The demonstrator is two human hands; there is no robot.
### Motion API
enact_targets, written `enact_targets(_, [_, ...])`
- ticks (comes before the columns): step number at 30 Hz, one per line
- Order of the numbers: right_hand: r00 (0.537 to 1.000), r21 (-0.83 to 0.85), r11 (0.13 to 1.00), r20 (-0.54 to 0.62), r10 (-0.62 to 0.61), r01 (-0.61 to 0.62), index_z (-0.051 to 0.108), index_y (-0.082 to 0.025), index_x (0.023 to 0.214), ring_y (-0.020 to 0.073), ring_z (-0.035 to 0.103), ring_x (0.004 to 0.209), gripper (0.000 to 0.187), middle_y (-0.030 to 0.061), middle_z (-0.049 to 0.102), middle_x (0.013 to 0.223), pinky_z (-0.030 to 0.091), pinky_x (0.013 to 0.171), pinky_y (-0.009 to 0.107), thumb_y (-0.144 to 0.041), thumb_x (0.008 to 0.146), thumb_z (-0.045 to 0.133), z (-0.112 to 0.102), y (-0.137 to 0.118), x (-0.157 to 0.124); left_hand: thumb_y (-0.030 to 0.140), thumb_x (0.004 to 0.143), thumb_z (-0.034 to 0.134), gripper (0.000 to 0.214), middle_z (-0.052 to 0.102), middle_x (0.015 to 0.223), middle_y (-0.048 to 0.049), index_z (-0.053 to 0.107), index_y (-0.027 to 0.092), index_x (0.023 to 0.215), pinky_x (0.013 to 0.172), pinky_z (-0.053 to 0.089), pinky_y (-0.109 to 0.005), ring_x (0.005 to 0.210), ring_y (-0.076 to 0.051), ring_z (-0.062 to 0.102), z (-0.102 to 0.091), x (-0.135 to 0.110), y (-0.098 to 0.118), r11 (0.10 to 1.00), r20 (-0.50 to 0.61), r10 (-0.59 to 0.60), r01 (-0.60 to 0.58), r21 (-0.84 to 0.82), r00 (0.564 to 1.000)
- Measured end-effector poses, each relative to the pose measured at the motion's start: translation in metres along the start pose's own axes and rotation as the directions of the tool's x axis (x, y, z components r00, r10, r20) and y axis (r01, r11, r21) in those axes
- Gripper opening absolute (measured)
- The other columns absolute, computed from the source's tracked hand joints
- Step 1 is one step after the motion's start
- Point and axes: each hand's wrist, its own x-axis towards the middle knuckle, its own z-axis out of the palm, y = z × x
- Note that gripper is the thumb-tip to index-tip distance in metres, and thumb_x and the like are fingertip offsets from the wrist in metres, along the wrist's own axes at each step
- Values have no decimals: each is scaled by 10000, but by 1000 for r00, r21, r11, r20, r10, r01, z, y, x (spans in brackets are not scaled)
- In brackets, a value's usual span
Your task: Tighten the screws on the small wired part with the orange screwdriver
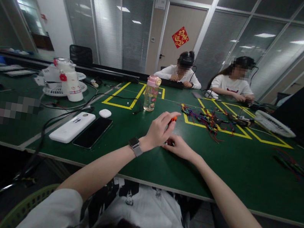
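Note:
My left hand [157,129], with a watch [134,143] on its wrist, is raised a little above the green table. Its fingers close around a small orange-and-black handle [173,120], perhaps a screwdriver's; most of it is hidden. Just below and to the right, my right hand [179,146] rests on the tabletop with curled fingers. Something small and dark sits at its fingertips, too covered to name. A pink-lidded water bottle [151,95] stands upright beyond my left hand.
Wired circuit boards [212,118] lie heaped within yellow tape outlines. Left are a phone [93,132], a white power bank [72,127], an earbud case [105,113], cables and a white jug [72,83]. Two people [179,74] sit opposite. A white fan grille [275,124] is at right.

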Motion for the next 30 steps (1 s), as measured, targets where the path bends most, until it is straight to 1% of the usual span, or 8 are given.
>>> enact_targets(13, [1000,4,1000,-16,-5,5,610,-143,828,133,487,599,112,-1,562,668,383,569,249,-247,787,615,1,0,-1,235,980,353,296,600,1041,-67,489,180,1237,818,472,-287,885,-154,572,-1,0,0,1000,11,-4,5,-20,1000])
enact_targets(24, [999,-25,1000,-46,-10,9,607,-147,804,131,490,595,111,1,571,668,370,564,246,-255,785,623,4,4,-1,242,977,349,293,587,987,-59,497,188,1224,785,465,-285,857,-155,559,-1,1,2,1000,24,-10,10,-10,1000])
enact_targets(30, [1000,-17,1000,-26,-3,2,611,-142,805,135,490,594,128,3,572,660,373,563,249,-269,792,622,2,1,0,242,979,347,294,584,990,-56,492,191,1229,787,464,-285,859,-152,557,-1,1,2,1000,27,-22,22,-10,999])
